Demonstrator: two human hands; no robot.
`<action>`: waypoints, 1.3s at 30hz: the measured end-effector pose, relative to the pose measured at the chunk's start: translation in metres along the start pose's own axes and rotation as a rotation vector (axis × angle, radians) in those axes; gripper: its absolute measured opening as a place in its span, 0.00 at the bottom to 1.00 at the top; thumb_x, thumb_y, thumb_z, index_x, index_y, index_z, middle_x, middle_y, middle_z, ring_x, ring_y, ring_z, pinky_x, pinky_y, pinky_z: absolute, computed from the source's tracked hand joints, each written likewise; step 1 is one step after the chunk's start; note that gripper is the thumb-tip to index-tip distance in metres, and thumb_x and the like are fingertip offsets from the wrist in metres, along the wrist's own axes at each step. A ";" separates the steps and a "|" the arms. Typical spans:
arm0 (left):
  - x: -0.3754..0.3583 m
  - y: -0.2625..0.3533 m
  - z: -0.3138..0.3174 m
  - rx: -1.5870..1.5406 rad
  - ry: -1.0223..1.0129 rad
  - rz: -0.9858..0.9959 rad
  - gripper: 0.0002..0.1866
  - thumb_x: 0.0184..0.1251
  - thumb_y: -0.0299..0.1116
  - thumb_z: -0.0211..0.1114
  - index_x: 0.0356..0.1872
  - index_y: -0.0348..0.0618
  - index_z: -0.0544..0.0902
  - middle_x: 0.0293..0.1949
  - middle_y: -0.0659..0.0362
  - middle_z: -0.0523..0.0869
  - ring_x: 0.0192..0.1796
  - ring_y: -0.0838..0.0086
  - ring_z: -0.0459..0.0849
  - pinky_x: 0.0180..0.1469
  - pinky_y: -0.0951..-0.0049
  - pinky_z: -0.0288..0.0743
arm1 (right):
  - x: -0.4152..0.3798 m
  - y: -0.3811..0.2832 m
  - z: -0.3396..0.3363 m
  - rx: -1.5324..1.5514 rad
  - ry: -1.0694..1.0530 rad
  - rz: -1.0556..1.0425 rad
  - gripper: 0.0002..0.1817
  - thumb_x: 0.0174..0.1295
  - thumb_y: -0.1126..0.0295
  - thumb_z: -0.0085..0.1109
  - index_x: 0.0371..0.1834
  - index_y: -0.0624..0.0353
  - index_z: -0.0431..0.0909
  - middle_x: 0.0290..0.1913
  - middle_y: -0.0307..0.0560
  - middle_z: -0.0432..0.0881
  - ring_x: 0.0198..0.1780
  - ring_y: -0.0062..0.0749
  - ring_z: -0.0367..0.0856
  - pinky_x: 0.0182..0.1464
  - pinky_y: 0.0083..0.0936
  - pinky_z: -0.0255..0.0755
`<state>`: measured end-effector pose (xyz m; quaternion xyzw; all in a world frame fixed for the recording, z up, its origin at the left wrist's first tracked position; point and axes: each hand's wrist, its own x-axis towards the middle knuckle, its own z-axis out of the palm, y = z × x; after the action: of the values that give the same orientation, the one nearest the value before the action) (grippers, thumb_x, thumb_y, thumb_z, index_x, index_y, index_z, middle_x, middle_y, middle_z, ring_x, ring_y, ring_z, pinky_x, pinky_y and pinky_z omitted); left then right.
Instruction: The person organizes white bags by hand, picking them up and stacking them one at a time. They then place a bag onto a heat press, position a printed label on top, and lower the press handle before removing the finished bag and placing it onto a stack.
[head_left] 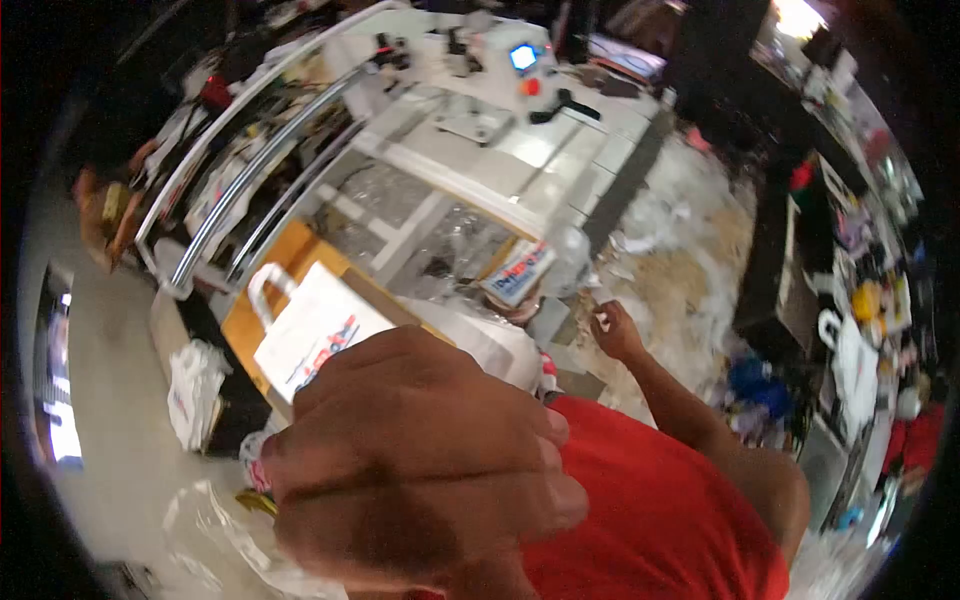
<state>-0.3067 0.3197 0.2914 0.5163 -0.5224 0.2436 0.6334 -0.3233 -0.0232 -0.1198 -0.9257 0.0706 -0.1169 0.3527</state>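
My left hand (420,460) fills the lower middle of the view, very close to the camera. Its fingers are curled in, and whatever may be inside them is hidden. Behind it, a white handled bag (320,325) with red and blue print lies on a brown board (245,335), partly covered by the hand. Farther right, my right hand (618,332) is closed in a pinch, with a small white bit at the fingertips that I cannot identify. Left of that hand lies a white pack (520,272) with similar blue and red lettering.
A white machine (480,180) with metal rails (265,165) and a lit screen (523,57) stands ahead. Loose white plastic (690,230) litters the floor at right, beside a dark box (785,270). A crumpled white bag (197,390) is at left. Another person's arm (105,220) shows far left.
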 end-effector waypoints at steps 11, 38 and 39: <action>-0.034 -0.049 -0.013 0.522 0.109 -0.208 0.21 0.75 0.47 0.58 0.26 0.41 0.79 0.24 0.56 0.85 0.25 0.66 0.83 0.30 0.67 0.76 | 0.181 -0.024 -0.071 -0.065 0.329 -0.250 0.12 0.61 0.67 0.65 0.43 0.62 0.83 0.44 0.58 0.84 0.51 0.55 0.81 0.55 0.43 0.75; -0.018 0.136 0.002 1.293 0.567 -0.458 0.13 0.49 0.39 0.80 0.32 0.51 0.84 0.30 0.62 0.83 0.32 0.65 0.86 0.35 0.63 0.81 | 0.421 -0.080 -0.058 -0.606 0.289 -0.792 0.08 0.64 0.66 0.63 0.36 0.60 0.80 0.37 0.54 0.81 0.42 0.55 0.80 0.47 0.49 0.70; -0.035 0.128 -0.036 1.359 0.384 -0.520 0.09 0.54 0.34 0.76 0.28 0.47 0.83 0.26 0.58 0.83 0.28 0.64 0.85 0.30 0.66 0.77 | 0.426 -0.073 -0.058 -0.606 0.272 -0.805 0.08 0.64 0.66 0.63 0.36 0.60 0.80 0.37 0.54 0.81 0.42 0.55 0.80 0.47 0.49 0.70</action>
<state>-0.4122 0.4048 0.3140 0.8486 0.0013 0.4407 0.2925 0.0750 -0.0967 0.0426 -0.9165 -0.2152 -0.3368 -0.0165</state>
